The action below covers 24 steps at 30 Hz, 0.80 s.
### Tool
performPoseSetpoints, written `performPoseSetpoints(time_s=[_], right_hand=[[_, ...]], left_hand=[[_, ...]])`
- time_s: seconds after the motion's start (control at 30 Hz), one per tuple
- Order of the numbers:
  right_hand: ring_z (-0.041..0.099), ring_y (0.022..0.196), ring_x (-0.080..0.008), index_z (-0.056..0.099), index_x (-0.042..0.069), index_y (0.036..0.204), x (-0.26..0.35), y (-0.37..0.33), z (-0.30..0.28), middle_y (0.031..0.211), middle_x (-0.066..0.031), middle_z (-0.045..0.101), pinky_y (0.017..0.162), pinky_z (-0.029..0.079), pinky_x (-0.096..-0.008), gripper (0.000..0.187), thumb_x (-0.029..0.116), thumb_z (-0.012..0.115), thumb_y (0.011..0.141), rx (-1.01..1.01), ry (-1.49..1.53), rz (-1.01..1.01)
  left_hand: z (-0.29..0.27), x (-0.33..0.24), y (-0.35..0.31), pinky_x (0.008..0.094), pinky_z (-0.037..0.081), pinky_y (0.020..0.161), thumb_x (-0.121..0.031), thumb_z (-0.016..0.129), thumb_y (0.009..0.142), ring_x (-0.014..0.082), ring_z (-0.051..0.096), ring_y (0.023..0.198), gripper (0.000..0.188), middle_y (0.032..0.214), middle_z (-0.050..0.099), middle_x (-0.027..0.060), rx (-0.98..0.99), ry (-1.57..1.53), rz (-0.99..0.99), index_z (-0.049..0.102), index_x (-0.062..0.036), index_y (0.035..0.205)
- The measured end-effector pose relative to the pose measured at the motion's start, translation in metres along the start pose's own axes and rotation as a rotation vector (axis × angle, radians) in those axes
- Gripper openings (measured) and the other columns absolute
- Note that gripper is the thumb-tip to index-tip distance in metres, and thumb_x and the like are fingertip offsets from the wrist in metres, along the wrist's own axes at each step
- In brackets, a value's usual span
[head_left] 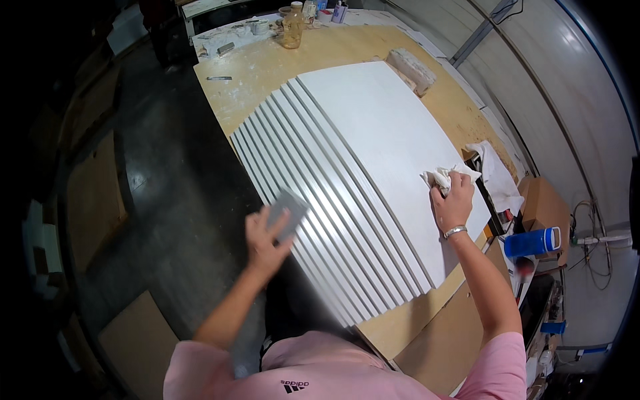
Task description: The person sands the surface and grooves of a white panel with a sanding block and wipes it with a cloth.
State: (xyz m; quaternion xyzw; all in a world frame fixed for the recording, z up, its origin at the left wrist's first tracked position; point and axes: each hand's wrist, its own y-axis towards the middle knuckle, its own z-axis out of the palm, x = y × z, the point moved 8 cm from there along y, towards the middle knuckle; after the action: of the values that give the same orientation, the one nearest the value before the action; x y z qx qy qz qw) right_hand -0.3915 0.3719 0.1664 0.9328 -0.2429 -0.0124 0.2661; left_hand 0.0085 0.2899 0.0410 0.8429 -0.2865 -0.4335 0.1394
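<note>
A stack of white panels [373, 127] lies fanned out on the table, edges stepped toward my left like a row of strips. My right hand [456, 203] is closed around a crumpled white cloth [440, 179] and rests on the top panel near its right side. Over the stack's left edge, my left hand [265, 243] grips a grey, flat rectangular pad [289, 212], perhaps a sanding pad. The pad is slightly blurred, and I cannot tell whether it touches the panel edges.
The tan tabletop [347, 40] bears an amber jar [292, 27] and a whitish block [411, 70] behind the stack. To the right are a white cloth [497, 177], a blue bottle [532, 243] and a cardboard box [543, 207]. Dark floor [173, 200] lies left.
</note>
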Motion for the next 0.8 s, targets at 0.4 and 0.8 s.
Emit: performPoseSetpoints(time_s=[0.4,0.8], right_hand=[[0.056,0.099,-0.0402,0.061,0.007,0.111,-0.005,-0.004,-0.001,0.116,-0.0173,0.057,0.085,0.052,-0.0484,0.042,0.030,0.074,0.078,-0.001,-0.039,0.008],[0.045,0.136,-0.0372,0.061,0.004,0.132,-0.009,0.009,0.051,0.139,-0.0186,0.058,0.114,0.034,-0.0470,0.060,0.038,0.071,0.084,0.001,-0.028,-0.151]], left_hand=[[-0.001,-0.110,-0.124,0.0450,0.047,0.081,-0.014,0.084,0.058,0.0366,0.053,0.095,0.059,0.128,0.061,0.0203,0.079,-0.122,0.028,0.071,-0.0131,0.115],[-0.050,-0.189,-0.120,0.0453,0.041,0.083,-0.033,0.082,0.061,0.0310,0.057,0.096,0.049,0.121,0.064,0.0139,0.279,-0.104,0.408,0.074,-0.0154,0.106]])
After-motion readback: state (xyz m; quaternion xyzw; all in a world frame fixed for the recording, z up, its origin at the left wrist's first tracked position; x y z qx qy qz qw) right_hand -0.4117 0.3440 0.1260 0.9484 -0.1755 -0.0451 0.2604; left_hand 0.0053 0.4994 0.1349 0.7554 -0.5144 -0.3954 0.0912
